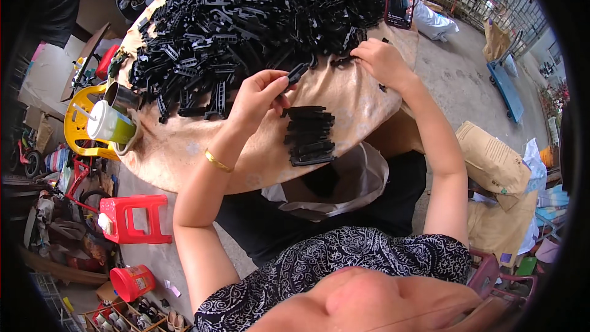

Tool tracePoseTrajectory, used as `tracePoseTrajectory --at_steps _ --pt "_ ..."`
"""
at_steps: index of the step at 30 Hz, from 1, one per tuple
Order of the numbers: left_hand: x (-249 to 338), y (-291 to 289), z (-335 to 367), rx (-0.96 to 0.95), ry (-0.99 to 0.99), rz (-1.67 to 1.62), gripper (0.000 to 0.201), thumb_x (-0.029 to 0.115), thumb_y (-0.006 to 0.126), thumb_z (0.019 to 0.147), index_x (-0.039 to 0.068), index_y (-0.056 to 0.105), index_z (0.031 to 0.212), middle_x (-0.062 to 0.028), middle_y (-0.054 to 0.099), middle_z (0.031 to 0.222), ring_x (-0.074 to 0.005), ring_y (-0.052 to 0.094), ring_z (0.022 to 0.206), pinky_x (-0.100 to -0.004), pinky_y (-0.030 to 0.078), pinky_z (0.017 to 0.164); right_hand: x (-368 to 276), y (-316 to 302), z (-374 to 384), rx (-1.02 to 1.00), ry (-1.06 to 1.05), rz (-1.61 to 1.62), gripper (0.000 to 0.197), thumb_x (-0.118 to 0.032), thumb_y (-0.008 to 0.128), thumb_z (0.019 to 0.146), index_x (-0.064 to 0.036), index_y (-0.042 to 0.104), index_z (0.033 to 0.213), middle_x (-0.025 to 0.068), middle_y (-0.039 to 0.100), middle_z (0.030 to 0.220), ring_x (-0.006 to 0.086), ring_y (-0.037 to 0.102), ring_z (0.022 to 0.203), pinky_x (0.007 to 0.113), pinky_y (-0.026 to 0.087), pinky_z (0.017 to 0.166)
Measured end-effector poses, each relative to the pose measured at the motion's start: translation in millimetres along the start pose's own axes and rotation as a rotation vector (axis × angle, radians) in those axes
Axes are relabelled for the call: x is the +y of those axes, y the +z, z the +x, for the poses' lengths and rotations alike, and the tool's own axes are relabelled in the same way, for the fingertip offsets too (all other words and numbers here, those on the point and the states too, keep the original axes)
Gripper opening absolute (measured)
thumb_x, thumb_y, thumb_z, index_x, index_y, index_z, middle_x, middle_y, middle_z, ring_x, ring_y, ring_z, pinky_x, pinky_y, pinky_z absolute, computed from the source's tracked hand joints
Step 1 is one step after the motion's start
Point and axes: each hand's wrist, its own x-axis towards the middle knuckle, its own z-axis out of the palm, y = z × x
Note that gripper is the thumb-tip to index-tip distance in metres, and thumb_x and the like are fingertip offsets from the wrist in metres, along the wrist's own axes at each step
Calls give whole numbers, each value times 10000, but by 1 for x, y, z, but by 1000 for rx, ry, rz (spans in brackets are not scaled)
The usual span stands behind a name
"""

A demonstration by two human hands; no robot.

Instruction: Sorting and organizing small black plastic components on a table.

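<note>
The left hand (255, 97) holds a black piece (298, 74).

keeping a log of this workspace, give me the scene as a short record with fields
left hand: holds a black plastic piece
right hand: beside another black piece, grip unclear
heap: loose black pieces, far side of table
lined-up group: black pieces, near table edge
phone: right of heap, screen lit
drink cup: left side, straw in it
</note>
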Motion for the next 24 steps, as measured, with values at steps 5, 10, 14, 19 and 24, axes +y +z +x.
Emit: tracePoseTrajectory --at_steps 5,10,14,19,24 --pt "0 -4 0 40 -25 -62 265 179 545 938 -36 587 1087 -84 672 914 -88 601 622 -194 479 516 -42 1 18 264 237 548 184 -122 602 873 -9 588 1018 118 647 810 237 636 803 318 505 703" --pt "-2 -3 0 79 -56 -146 272 205 544 945 -30 606 1065 -83 668 899 -101 612 637 -203 493 551 -95 9 33 394 149 1092 121 -64 633 872 1 613 971 35 662 837 103 636 850 235 501 722" --pt "-2 -3 -1 86 -31 -198 296 231 543 950 -31 607 1072 -79 660 879 -106 617 646 -211 507 572 -123 4 41 357 474 1465 127 -48 628 876 14 631 987 43 658 874 111 653 783 212 528 715" --pt "-3 2 -2 82 70 -189 298 170 590 923 -49 587 1125 -78 651 816 -97 615 641 -210 510 564 -124 21 40 305 585 1571 145 -65 634 877 38 621 977 75 664 869 136 665 755 230 547 712" --pt "3 8 -8 192 168 271 308 31 670 825 -53 597 1112 -77 667 772 -90 616 623 -219 502 564 -123 24 33 316 483 1322 213 -110 681 846 16 618 1006 74 664 911 137 647 794 243 521 705"
